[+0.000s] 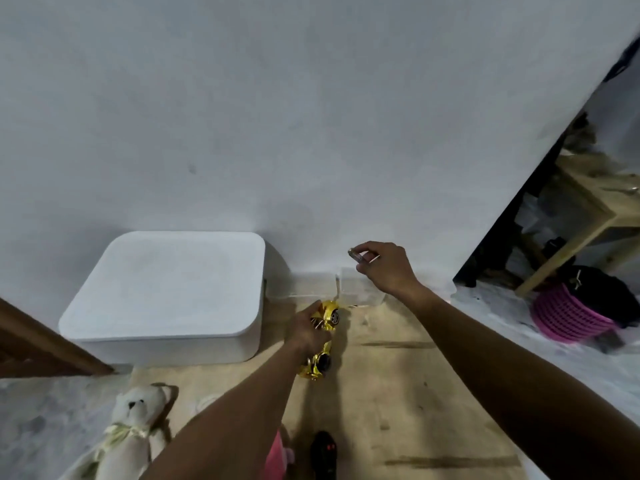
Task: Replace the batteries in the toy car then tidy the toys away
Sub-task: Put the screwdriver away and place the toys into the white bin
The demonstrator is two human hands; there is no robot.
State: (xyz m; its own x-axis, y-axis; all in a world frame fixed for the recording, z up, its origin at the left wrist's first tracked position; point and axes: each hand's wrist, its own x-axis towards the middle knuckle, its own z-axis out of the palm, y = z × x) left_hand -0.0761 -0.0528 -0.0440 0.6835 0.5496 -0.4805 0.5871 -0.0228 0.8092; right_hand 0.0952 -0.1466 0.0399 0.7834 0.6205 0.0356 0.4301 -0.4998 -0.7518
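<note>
Fingers of my left hand (308, 329) grip one toy car (328, 315). Fingers of my right hand (388, 268) pinch one battery (356, 255), farther right. One white box (166, 289) far left; one teddy bear (135, 420) near left.

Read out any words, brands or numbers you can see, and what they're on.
None can be read.
The battery in the right hand: any print is too small and blurred.
The toy car, white box and remote: no legible marks.
</note>
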